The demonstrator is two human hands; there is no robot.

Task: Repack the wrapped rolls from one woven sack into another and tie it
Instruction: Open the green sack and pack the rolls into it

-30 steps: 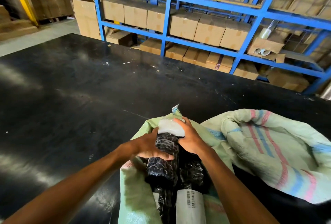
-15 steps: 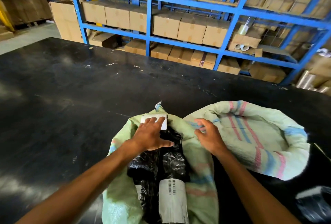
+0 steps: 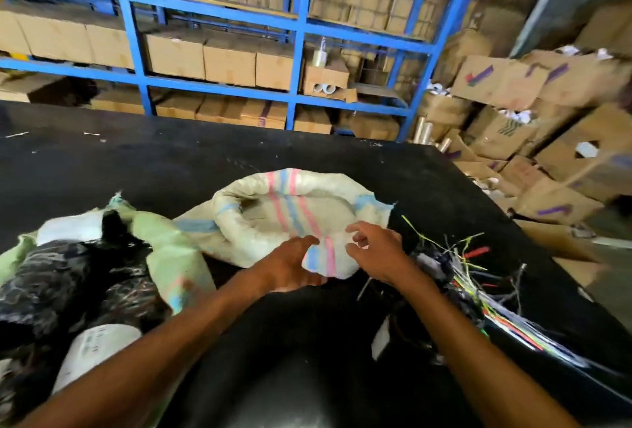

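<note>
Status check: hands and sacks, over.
Left hand grips white striped woven sack's near rim; right hand hovering open. Black wrapped rolls lie in green sack.

A pale woven sack (image 3: pixel 294 208) with pink and blue stripes lies open at the centre, its rim rolled down; at nine o'clock from it a green sack (image 3: pixel 171 256) lies on its side; black-wrapped rolls (image 3: pixel 71 277) with white labels fill its open mouth.
</note>
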